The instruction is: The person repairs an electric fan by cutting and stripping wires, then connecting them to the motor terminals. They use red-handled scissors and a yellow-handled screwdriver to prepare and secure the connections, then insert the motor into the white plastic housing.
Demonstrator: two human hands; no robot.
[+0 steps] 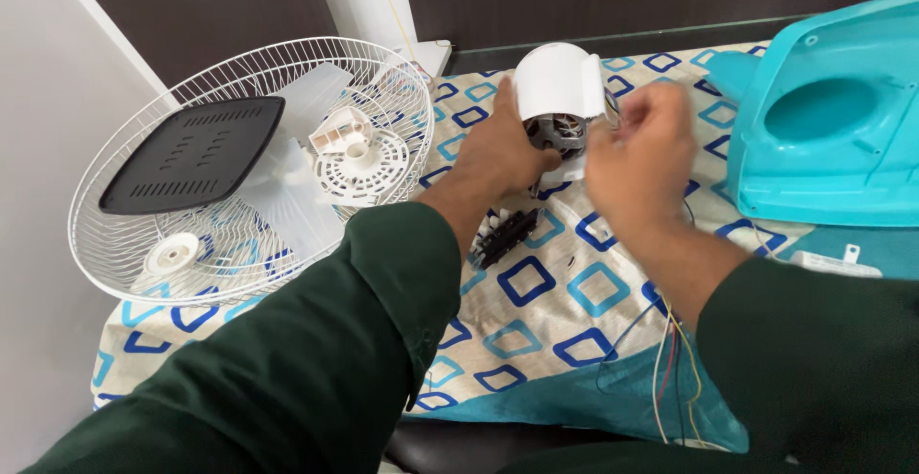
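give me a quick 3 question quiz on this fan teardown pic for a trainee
1. True or false: the black panel lies inside the wire guard.
2. Which hand holds the motor? A) left hand B) neither hand C) a co-worker's hand
3. Fill in: the turquoise housing lies to the person's ____ on the cloth.

Key
1. True. The panel rests in the guard, beside the white hub parts.
2. A. The left hand grips the motor from the side; the right hand is blurred at its other side, by the wires.
3. right
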